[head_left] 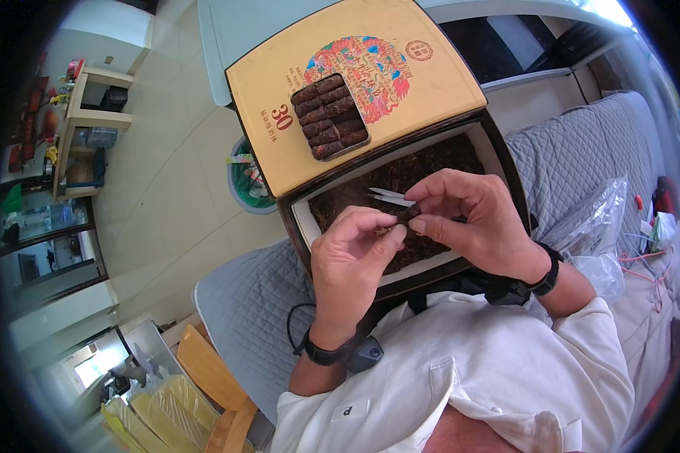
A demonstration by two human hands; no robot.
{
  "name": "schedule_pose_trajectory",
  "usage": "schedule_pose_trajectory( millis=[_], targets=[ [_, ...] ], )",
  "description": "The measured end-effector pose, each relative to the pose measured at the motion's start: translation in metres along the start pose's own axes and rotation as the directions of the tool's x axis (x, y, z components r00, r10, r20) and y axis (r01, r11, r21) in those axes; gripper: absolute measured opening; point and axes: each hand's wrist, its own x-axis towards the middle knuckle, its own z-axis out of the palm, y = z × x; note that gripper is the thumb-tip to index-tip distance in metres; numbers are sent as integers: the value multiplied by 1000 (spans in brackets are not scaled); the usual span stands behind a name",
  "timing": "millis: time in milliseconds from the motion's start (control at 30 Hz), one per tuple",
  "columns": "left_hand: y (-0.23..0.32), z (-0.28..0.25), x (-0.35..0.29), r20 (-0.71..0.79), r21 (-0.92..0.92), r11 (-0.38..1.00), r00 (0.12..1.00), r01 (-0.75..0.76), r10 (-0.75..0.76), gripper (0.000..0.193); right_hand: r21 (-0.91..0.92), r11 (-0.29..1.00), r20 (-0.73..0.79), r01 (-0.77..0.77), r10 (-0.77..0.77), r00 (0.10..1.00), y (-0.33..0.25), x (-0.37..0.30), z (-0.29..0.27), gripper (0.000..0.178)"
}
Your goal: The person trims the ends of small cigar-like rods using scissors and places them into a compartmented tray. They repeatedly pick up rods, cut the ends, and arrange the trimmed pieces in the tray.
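Between the fingertips of both my hands is a short dark brown rolled piece, like a small cigar (409, 214). My left hand (347, 260) pinches its left end, where a paler ragged bit shows. At the other end, my right hand (476, 219) grips it with thumb and fingers. Just behind the fingertips lie scissors (389, 194), partly covered by my right hand. Underneath is an open box (304, 223) of loose dark brown leaf shreds (446, 160). On its yellow printed lid (279, 83) rests a metal tin (344, 155) with several dark cigar-like rolls (325, 109).
A round bin (239, 185) with a green liner stands on the floor left of the box. Grey quilted covers (589, 147) lie on both sides. To the right are a clear plastic bag (593, 234) and thin cables (646, 260). A wooden chair (213, 370) stands lower left.
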Motion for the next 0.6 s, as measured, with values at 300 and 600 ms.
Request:
schedule_pose_trajectory(
  millis=[300, 600],
  targets=[
    [5, 4, -3, 22, -158, 980, 992, 123, -121, 15, 264, 958, 42, -108, 101, 994, 8, 0, -3, 14],
    [11, 4, -3, 120, -138, 985, 989, 104, -87, 23, 263, 962, 46, -77, 67, 997, 8, -3, -3, 13]
  ],
)
